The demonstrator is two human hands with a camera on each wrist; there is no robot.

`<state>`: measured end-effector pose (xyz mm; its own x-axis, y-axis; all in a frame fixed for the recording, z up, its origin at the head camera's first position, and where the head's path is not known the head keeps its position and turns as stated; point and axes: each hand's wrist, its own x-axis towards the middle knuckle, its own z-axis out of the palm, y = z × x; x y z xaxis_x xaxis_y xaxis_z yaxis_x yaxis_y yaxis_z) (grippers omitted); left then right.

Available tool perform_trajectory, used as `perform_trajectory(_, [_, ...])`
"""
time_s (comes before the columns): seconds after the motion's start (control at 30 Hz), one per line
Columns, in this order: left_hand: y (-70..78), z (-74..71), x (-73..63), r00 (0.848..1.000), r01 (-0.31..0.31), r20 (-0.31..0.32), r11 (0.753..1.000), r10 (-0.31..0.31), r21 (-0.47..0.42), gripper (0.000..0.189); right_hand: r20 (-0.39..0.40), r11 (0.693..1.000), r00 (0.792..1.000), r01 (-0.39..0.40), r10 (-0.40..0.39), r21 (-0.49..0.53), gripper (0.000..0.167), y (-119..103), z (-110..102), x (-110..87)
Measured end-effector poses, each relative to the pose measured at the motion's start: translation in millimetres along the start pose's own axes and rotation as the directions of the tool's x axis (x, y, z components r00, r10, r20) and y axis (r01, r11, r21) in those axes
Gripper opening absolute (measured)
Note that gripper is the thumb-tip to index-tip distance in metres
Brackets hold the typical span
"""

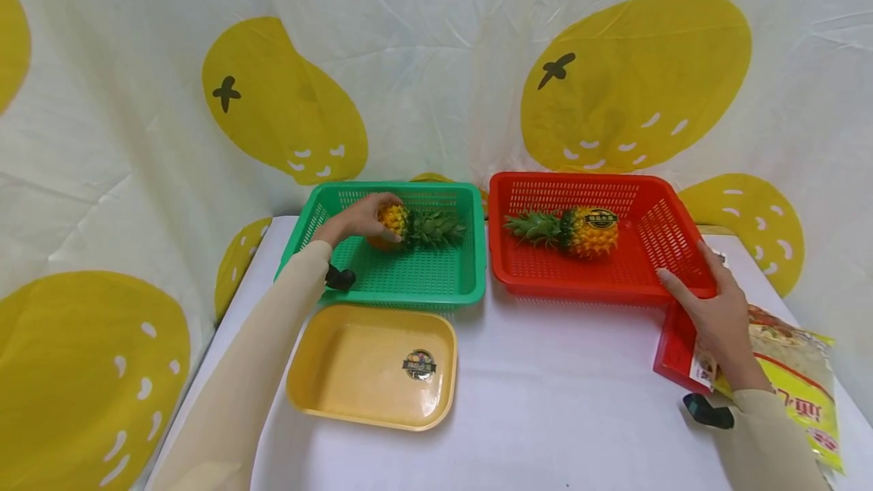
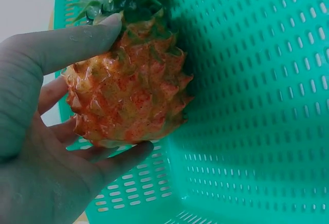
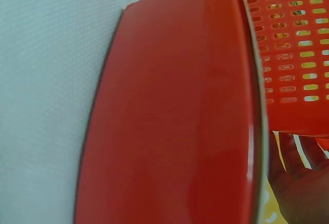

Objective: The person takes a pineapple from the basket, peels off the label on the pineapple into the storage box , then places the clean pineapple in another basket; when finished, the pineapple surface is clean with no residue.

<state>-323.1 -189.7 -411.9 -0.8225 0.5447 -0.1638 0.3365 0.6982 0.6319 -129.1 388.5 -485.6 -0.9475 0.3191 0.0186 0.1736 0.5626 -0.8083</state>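
In the green basket [image 1: 402,298] a small pineapple [image 1: 395,217] lies with its leafy crown to the right. My left hand [image 1: 364,218] grips its fruit end. The left wrist view shows the thumb across the pineapple [image 2: 136,82] near the crown and the fingers around its base and far side. At the red basket's [image 1: 580,290] front right corner, my right hand [image 1: 723,320] holds the rim, thumb over the front edge and fingers along the right side. A second pineapple [image 1: 592,233], with a dark label, lies in that basket, crown to the left.
A yellow tray [image 1: 355,370] with a round sticker stands before the green basket. Under my right hand lies a red box [image 1: 675,347], large in the right wrist view. A yellow food packet [image 1: 801,377] lies at the right. A fruit-patterned cloth [image 1: 436,59] hangs behind the white table.
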Motion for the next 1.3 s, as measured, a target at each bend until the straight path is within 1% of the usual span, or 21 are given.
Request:
perform_trajectory(0.13, [2.8,-3.4,-4.5,1.0,-0.009,-0.024,1.0,0.009,-0.013,0.075,0.0,1.0,1.0,-0.001,0.001,0.003,0.092,-2.0,1.1,-1.1])
perform_trajectory(0.3, [8.9,-8.4,-3.5,0.998,-0.006,-0.055,1.0,0.004,-0.03,0.072,-0.01,1.0,1.0,0.007,-0.007,0.001,0.092,-1.1,0.9,-1.4])
perform_trajectory(0.4, [12.1,-8.8,-3.0,0.998,-0.027,-0.059,1.0,0.027,-0.005,0.071,-0.009,1.0,1.0,0.004,-0.004,0.011,0.091,-0.8,0.4,-1.1])
perform_trajectory(0.57, [15.6,-4.3,-5.1,0.996,-0.06,-0.06,0.997,0.063,0.047,0.068,-0.008,1.0,1.0,0.01,-0.01,0.024,0.091,-1.4,0.8,-1.2])
perform_trajectory(0.7, [19.4,0.2,-4.7,0.993,-0.08,-0.086,0.994,0.086,0.077,0.064,-0.011,1.0,1.0,0.008,-0.008,0.026,0.09,-0.7,1.7,-1.6])
perform_trajectory(0.87, [29.2,8.0,-2.9,0.985,-0.118,-0.112,0.987,0.13,0.107,0.059,-0.015,1.0,1.0,0.001,-0.001,0.021,0.09,1.0,2.3,-1.1])
perform_trajectory(0.97, [35.5,12.7,-1.9,0.981,-0.14,-0.122,0.986,0.151,0.093,0.058,-0.016,1.0,1.0,0.001,-0.001,0.02,0.09,2.1,2.8,0.1])
perform_trajectory(1.1, [42.6,18.6,-0.1,0.975,-0.181,-0.125,0.983,0.185,0.041,0.055,-0.016,1.0,1.0,0.002,-0.001,0.028,0.09,3.6,3.1,0.1])
perform_trajectory(1.3, [54.7,24.9,2.4,0.962,-0.25,-0.118,0.968,0.247,-0.015,0.05,-0.012,0.999,1.0,0.007,-0.007,0.035,0.091,2.6,2.8,-0.2])
